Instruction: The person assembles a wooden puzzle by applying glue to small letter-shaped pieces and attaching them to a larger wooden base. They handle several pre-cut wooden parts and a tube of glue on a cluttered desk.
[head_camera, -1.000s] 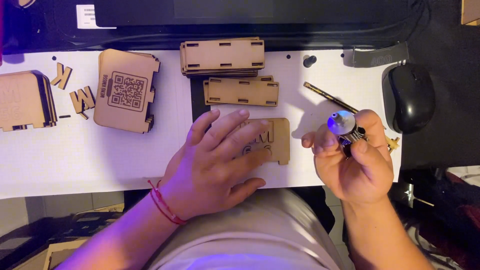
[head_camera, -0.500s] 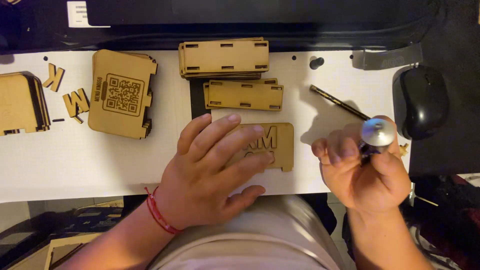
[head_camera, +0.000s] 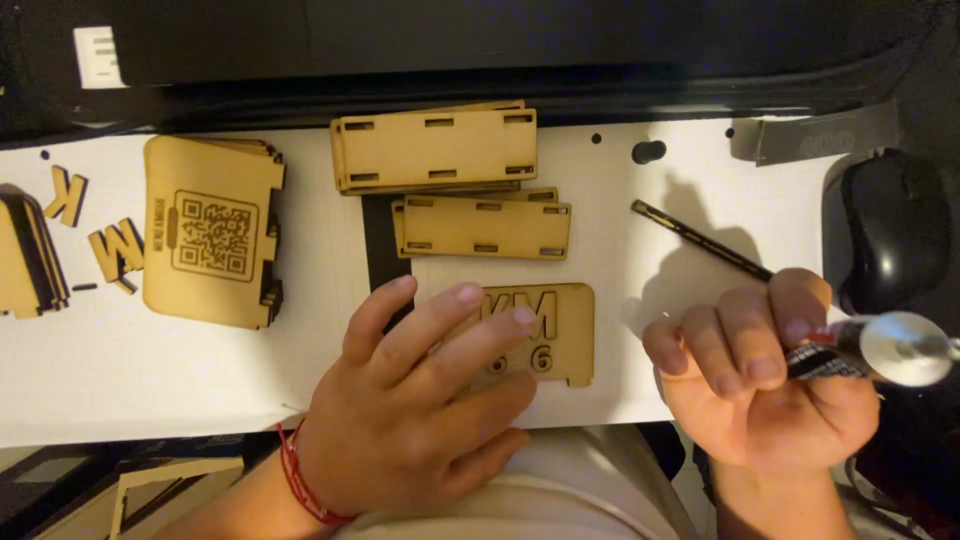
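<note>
My left hand (head_camera: 420, 400) lies flat with fingers spread on a small laser-cut wooden plate (head_camera: 560, 330) with cut-out characters, pressing it to the white table (head_camera: 200, 370). My right hand (head_camera: 770, 390) is closed around a small tube (head_camera: 850, 350) with a round silver cap, held off the table's right edge. A thin dark pencil-like stick (head_camera: 700, 240) lies just beyond my right fingers.
Two stacks of slotted wooden panels (head_camera: 435, 148) (head_camera: 485, 226) lie beyond the plate. A stack of wooden panels with an engraved square code (head_camera: 210, 240) and loose wooden letters (head_camera: 115, 250) sit at left. A black computer mouse (head_camera: 885, 230) rests at right.
My right hand has shifted rightward with the silver-capped tube, tilting it sideways. My left hand has stayed on the wooden plate.
</note>
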